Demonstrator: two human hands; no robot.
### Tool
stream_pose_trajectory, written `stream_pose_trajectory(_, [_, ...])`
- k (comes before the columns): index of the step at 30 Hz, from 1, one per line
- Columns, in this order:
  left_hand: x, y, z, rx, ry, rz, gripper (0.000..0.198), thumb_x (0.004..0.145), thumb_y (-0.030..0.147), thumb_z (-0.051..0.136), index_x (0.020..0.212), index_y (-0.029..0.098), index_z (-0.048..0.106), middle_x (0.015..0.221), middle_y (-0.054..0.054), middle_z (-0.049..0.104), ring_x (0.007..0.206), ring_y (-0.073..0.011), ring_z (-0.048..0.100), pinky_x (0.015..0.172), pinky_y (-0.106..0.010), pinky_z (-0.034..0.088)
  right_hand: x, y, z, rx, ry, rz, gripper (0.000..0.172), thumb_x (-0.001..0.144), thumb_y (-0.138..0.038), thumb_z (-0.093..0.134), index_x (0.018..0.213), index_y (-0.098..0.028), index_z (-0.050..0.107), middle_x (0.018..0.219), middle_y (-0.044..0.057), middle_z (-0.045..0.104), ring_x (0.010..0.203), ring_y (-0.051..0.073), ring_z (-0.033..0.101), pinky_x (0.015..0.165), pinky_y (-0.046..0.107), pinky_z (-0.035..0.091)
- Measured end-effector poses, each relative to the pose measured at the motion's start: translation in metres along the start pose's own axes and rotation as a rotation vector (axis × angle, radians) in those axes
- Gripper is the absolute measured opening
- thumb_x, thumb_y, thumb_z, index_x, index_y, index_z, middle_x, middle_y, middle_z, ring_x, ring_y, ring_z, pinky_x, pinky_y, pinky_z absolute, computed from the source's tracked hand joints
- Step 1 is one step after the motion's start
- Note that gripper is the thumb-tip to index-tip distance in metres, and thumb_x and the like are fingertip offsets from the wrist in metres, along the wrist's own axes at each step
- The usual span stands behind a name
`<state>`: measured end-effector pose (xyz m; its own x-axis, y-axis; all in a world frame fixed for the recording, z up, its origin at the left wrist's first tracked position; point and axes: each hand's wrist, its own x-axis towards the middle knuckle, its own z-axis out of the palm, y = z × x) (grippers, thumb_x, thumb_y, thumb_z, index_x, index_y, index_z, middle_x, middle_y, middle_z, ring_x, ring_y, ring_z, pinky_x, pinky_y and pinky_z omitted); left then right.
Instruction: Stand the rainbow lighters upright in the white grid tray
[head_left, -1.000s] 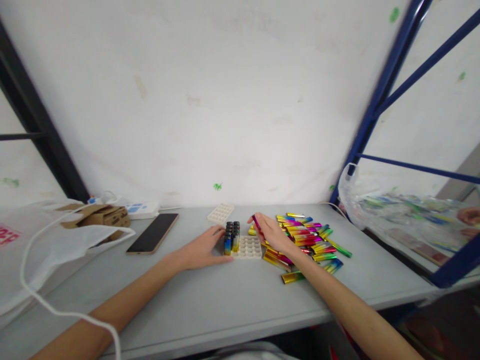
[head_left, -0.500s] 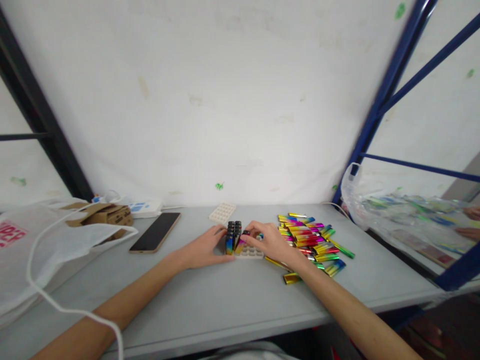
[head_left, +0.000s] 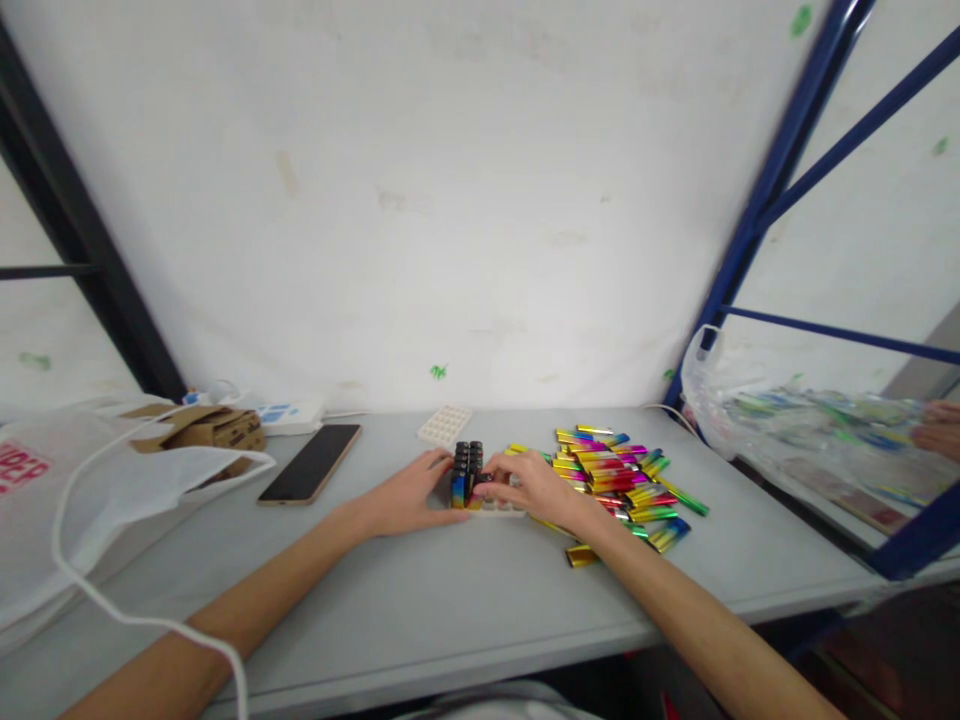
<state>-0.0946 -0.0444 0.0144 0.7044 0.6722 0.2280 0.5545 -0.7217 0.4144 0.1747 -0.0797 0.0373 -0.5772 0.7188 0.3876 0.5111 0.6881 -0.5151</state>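
Note:
An off-white tray with rows of holes (head_left: 501, 510) lies on the table in front of me. At its left end stand two rows of shiny lighter-like casings (head_left: 460, 488) with black tops, blue and gold on the near side. My left hand (head_left: 409, 497) is round that end, thumb along the front edge and fingers at the back left. Beside the rows, my right hand (head_left: 531, 485) pinches another dark-topped casing (head_left: 484, 480), low over the tray; its lower part is hidden. Right of that hand lies a pile of loose metallic casings (head_left: 611, 475) in gold, red, green, blue and purple.
A second holed tray (head_left: 445, 425) lies near the wall. To the left are a phone (head_left: 311, 464), a cardboard box (head_left: 221, 430), a white plastic bag (head_left: 112, 500) and a white cable (head_left: 150, 622). Blue rack posts (head_left: 739, 240) and a clear bag (head_left: 802, 415) are at right, with another person's hand (head_left: 937, 430).
My right hand has moved slightly left and lower, and the pinched casing now sits closer against the standing rows. My left hand stays in place. The other person's hand at far right has shifted.

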Motion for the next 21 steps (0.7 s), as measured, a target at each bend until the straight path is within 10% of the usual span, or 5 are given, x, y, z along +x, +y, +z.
stream_pose_trajectory(12, [0.001, -0.003, 0.001, 0.007, -0.003, -0.013, 0.075, 0.088, 0.067, 0.077, 0.143, 0.018, 0.06, 0.148, -0.018, 0.06, 0.139, -0.0393, 0.057, 0.123, -0.056, 0.044, 0.002, -0.005, -0.006, -0.356, 0.011, 0.14, 0.045, 0.105, -0.058, 0.063, 0.087, -0.019, 0.075, 0.078, 0.005, 0.077, 0.068, 0.017, 0.064, 0.064, 0.027, 0.032])
stream_pose_trajectory(21, [0.001, -0.004, 0.0, 0.015, 0.02, -0.005, 0.071, 0.085, 0.069, 0.077, 0.139, 0.024, 0.066, 0.147, -0.017, 0.062, 0.138, -0.0421, 0.058, 0.121, -0.058, 0.048, -0.01, 0.074, -0.065, -0.531, 0.225, 0.444, 0.06, 0.117, -0.043, 0.035, 0.081, -0.018, 0.076, 0.074, 0.008, 0.076, 0.069, 0.021, 0.068, 0.073, 0.029, 0.041])
